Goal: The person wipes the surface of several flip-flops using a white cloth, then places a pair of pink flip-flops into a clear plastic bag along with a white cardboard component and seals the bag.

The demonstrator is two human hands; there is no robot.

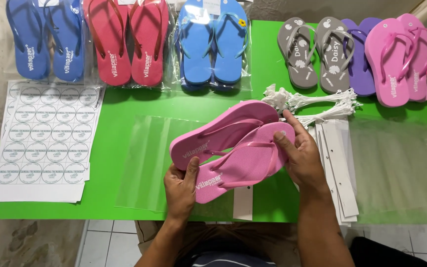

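Note:
Both my hands hold a pair of pink flip-flops (233,143) just above the green table (124,104), the two soles overlapping and angled up to the right. At the heel end, my left hand (181,185) grips them with the thumb on top. My right hand (297,153) clasps the toe end, thumb pressed on the upper sandal. A white card strip (243,202) lies under the sandals near the table's front edge. A clear plastic bag (147,158) lies flat on the table to the left, under the pair.
Sticker sheets (43,136) lie at the left. Along the back are bagged blue (45,39), red (127,39) and light blue (213,42) flip-flops, then loose grey (317,54), purple (359,64) and pink (401,59) pairs. White string ties (317,104), card strips (339,163) and clear bags (401,163) sit at the right.

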